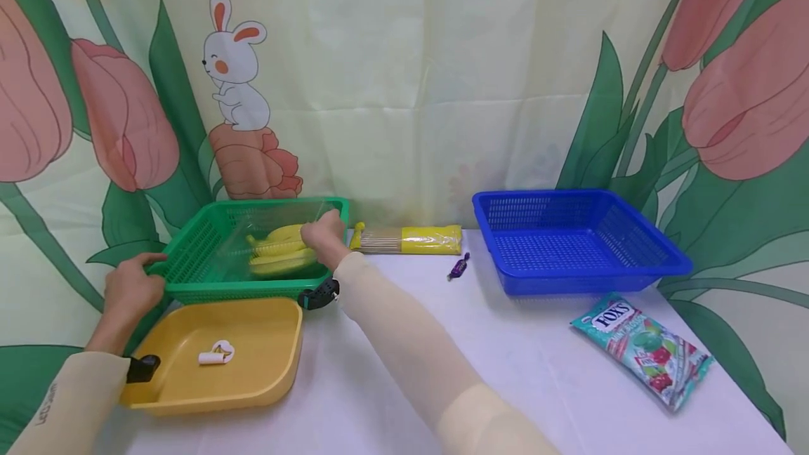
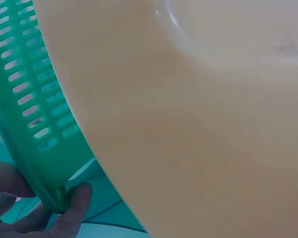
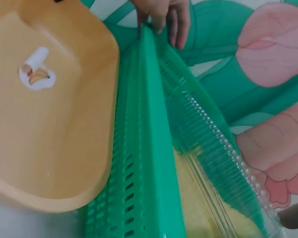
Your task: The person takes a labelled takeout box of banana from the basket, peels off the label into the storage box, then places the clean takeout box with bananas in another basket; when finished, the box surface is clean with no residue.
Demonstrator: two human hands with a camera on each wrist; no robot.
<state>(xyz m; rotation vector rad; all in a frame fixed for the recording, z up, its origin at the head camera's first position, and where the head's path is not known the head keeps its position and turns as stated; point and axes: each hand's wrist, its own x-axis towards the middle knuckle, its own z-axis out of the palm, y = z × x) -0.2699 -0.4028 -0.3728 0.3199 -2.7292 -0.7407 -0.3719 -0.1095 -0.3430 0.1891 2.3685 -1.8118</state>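
Note:
At the back left stands a green basket point(image 1: 237, 292) with slotted sides. My left hand point(image 1: 133, 286) grips its left front corner, fingers and thumb on either side of the rim point(image 2: 52, 196). Yellow bananas point(image 1: 278, 258) lie inside the basket, and a clear plastic box point(image 3: 218, 126) with a beaded edge stands tilted there too, overlapping them. My right hand point(image 1: 325, 237) reaches over the basket's right side and holds the edge of the plastic box. In the right wrist view only a fingertip of that hand point(image 3: 294, 215) shows at the box's edge.
A yellow tray point(image 1: 284, 350) with a small white roll and a round banana-picture sticker point(image 3: 38, 78) sits in front. Right of the basket lie a yellow-wrapped pack of sticks point(image 1: 432, 239) and a purple candy point(image 1: 458, 267). Farther right are a blue basket point(image 1: 588, 283) and a FOX'S candy bag point(image 1: 645, 350).

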